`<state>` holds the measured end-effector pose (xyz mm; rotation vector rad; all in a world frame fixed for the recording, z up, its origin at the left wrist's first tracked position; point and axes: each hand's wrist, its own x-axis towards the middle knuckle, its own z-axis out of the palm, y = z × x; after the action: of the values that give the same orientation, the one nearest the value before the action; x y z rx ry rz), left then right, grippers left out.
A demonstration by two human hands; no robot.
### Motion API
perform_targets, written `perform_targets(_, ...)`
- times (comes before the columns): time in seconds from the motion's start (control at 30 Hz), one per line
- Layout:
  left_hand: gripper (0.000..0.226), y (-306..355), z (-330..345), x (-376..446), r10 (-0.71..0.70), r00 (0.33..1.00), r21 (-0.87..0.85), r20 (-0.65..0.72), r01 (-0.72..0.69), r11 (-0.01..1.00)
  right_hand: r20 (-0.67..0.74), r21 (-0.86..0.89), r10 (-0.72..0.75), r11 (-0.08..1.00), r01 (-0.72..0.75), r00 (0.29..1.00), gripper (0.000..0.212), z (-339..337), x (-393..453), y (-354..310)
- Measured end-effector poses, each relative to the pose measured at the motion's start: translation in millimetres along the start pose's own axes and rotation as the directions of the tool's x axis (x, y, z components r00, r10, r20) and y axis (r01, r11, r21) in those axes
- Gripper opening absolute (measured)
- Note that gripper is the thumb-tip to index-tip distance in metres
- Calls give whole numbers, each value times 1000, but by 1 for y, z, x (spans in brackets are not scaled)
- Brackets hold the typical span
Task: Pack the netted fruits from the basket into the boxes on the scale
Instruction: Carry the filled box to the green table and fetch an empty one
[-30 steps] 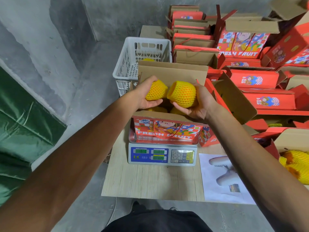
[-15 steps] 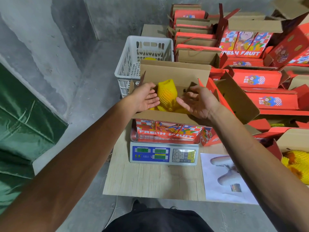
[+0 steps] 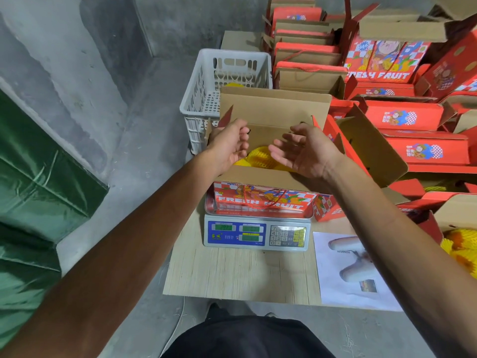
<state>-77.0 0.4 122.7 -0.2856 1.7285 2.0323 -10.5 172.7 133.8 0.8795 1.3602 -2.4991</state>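
netted fruits (image 3: 259, 157) in box (image 3: 260, 177) (flaps up), below empty hands (image 3: 268, 148)

We see both our forearms bare to the frame's edge, with no sleeve, watch or ring on the left hand (image 3: 228, 148) or the right hand (image 3: 307, 153). Low in view sits our black garment (image 3: 247, 337).

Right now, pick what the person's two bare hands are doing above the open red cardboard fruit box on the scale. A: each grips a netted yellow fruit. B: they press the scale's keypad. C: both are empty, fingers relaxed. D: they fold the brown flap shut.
C: the left hand and right hand hover empty and loosely open over the open red cardboard fruit box, the netted yellow fruit lying inside.
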Motion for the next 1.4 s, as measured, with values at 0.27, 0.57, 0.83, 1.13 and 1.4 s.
perform_targets(0.27, 27, 5, -4, -1, -31, 991, -4, 134, 31, 1000, 1, -6, -2, 1000, 2, 1000, 23, 4, 0, 1)
perform_targets(0.57, 42, 13, 0, -6, -18, 971, 77, 237, -1, 997, 13, -26, 1, 1000, -1, 1000, 23, 10, 2, -1)
perform_targets(0.83, 42, 21, 3, -5, 26, 951, 111, 307, -63, 992, 22, -91, -16, 996, 18, 1000, 23, 15, 4, -9)
perform_targets(1.13, 27, 46, 11, 10, 203, 938, 25, 280, -218, 976, 60, -128, -173, 975, 180, 983, 18, 43, 16, -38)
perform_targets(1.4, 37, 88, 13, 37, 293, 941, -64, 168, -287, 956, 51, -139, -354, 923, 358, 934, 20, 81, 52, -76)
